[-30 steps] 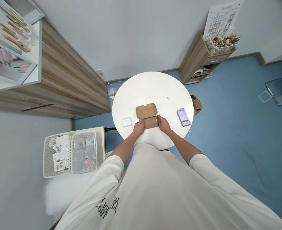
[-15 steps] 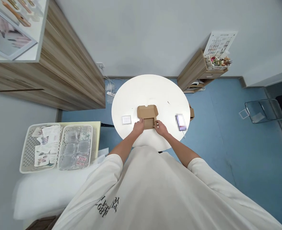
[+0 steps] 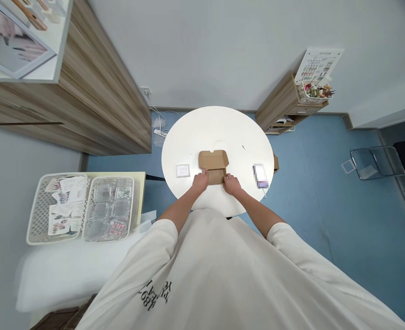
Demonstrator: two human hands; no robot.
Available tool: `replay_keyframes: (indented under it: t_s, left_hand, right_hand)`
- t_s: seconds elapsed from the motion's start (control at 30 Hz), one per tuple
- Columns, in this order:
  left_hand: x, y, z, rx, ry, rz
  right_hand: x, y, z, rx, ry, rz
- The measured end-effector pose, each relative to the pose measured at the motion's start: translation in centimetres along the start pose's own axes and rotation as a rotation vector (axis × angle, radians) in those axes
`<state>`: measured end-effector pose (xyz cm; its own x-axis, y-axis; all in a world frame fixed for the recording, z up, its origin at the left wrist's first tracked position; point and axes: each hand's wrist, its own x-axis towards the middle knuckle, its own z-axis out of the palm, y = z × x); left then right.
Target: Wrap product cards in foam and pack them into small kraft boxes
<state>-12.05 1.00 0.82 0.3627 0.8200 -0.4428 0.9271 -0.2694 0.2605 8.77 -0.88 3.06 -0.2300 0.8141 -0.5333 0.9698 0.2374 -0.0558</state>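
A small brown cardboard box [image 3: 213, 160] lies on the white round table [image 3: 216, 126], its flapped lid folded back away from me. My left hand [image 3: 200, 180] grips the box's left side, thumb on top near the edge. On the opposite side my right hand [image 3: 232, 184] holds the right wall, fingers curled round it. The fingertips of both hands are partly hidden. To the left of the box rests a flat whitish rectangular case [image 3: 183, 170]. A blurred-out phone-like item [image 3: 260, 176] with a cable lies to the right.
At left, two white plastic baskets [image 3: 33, 213] hold printed packets and clear trays. A wooden cabinet [image 3: 109, 87] rises at the back left. A lower wooden cabinet [image 3: 278, 103] stands behind the table's right side. A metal-framed chair [image 3: 374, 160] is far right.
My right hand has shifted slightly down along the box's right side, and that side wall looks more upright. The whole scene has moved slightly with my head.
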Motion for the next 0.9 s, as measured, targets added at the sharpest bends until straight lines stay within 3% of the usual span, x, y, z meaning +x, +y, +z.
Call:
replay_keyframes:
  t_s: [0.27,0.9]
  left_hand:
    - [-0.1,0.2,-0.1,-0.02,0.011,-0.018]
    - [-0.1,0.3,0.1,-0.009,0.017,-0.004]
  right_hand:
    - [0.2,-1.7,-0.5,-0.113,-0.043,0.047]
    - [1.4,-2.3,0.2,0.042,-0.041,0.196]
